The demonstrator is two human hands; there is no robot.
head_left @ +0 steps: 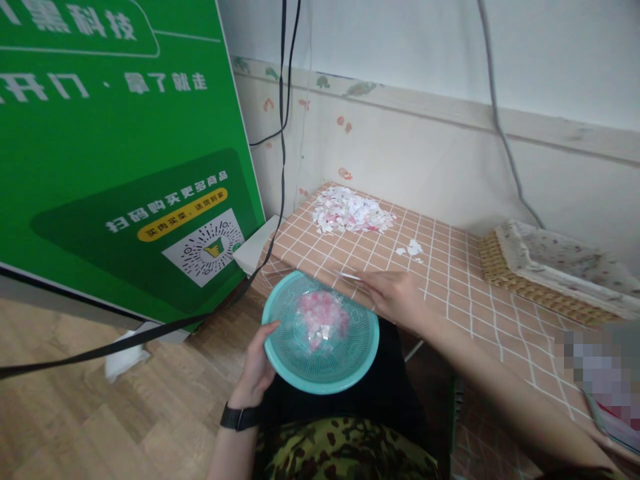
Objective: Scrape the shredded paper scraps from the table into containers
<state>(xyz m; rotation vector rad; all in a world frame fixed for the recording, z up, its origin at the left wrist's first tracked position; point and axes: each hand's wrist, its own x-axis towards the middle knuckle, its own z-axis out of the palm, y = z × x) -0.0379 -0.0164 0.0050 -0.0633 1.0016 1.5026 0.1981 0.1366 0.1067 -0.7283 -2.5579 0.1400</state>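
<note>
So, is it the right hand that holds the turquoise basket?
No, the left hand grips the turquoise basket by its rim, while the right hand holds a thin white piece.

The light around me is soft and a bit dull. Under the table (450,267), below my right hand (395,293), it is dark. Shiny scraps (326,333) in the colander (320,387) by my left hand (259,360) glint white. Their edges look fuzzy. Far right of my right hand, blocky squares (597,373) hide part of the view.
</note>
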